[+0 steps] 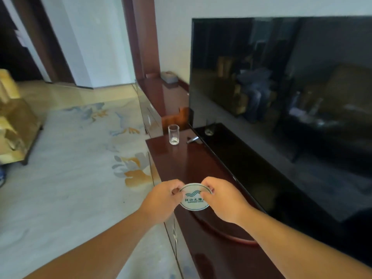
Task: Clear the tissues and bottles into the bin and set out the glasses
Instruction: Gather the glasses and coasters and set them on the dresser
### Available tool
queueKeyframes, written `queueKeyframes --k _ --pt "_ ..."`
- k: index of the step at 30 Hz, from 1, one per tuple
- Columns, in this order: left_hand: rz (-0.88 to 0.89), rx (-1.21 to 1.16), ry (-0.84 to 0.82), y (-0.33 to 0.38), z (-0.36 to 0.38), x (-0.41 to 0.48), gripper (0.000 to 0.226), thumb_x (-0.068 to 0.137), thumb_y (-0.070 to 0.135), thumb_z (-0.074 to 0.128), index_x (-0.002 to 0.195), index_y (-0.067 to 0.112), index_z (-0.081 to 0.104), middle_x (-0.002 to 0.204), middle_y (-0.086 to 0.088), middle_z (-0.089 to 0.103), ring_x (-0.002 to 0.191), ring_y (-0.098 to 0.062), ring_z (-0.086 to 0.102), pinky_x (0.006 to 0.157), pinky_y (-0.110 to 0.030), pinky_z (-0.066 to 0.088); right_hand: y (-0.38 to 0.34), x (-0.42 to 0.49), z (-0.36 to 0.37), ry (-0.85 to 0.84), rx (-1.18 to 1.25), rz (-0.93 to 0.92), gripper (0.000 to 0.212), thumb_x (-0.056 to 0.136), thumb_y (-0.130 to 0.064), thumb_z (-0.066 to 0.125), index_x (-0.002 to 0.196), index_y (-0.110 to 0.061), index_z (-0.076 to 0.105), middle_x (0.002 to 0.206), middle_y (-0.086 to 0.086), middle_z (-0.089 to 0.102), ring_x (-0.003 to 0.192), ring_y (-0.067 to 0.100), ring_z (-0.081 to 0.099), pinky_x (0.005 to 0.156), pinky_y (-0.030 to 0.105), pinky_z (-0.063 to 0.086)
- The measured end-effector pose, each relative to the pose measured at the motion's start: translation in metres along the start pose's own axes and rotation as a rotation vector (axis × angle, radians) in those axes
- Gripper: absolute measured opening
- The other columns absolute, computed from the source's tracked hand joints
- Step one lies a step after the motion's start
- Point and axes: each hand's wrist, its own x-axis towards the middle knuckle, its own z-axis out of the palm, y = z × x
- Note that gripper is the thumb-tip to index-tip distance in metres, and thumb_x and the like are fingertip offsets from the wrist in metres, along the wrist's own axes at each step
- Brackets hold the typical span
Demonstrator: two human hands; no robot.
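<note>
Coaster is pinched at opposite edges by left hand and right hand, over the desk. Lay it flat, logo up, back from the front edge; the glass stands farther along by the TV.

Only the person's arms were in view: a bare left forearm reaching in from seven o'clock and a bare right forearm from five o'clock, each uncovered to the wrist and ending in a bare left hand and a bare right hand.
</note>
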Motion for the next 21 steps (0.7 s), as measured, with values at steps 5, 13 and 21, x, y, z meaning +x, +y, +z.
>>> queueKeyframes --k 5,13,21 --pt "-0.011 -0.074 0.093 -0.023 -0.057 0.015 0.019 0.088 0.019 0.064 0.076 0.035 0.065 0.072 0.011 0.064 0.068 -0.007 0.057 0.069 -0.034 0.05 -0.046 0.043 0.005 0.012 -0.015 -0.051 0.01 0.09 -0.028 0.058 0.081 -0.029 0.057 0.079 -0.011 0.065 0.075 0.003 0.06 0.065 0.029 0.052" --pt "-0.031 -0.071 0.176 -0.091 -0.173 0.051 0.012 0.09 0.022 0.061 0.082 0.029 0.066 0.078 0.006 0.064 0.069 -0.007 0.058 0.063 -0.021 0.044 -0.104 0.115 0.027 0.088 -0.074 0.002 0.013 0.093 -0.027 0.057 0.08 -0.03 0.058 0.083 -0.014 0.067 0.081 0.002 0.064 0.069 0.029 0.058" --pt "-0.057 -0.091 0.149 -0.135 -0.235 0.108 0.013 0.089 0.023 0.062 0.079 0.03 0.067 0.072 0.004 0.067 0.058 -0.007 0.058 0.059 -0.026 0.047 -0.145 0.18 0.055 0.113 -0.139 0.047 0.013 0.092 -0.025 0.056 0.079 -0.026 0.055 0.085 -0.01 0.065 0.081 0.005 0.061 0.07 0.032 0.054"
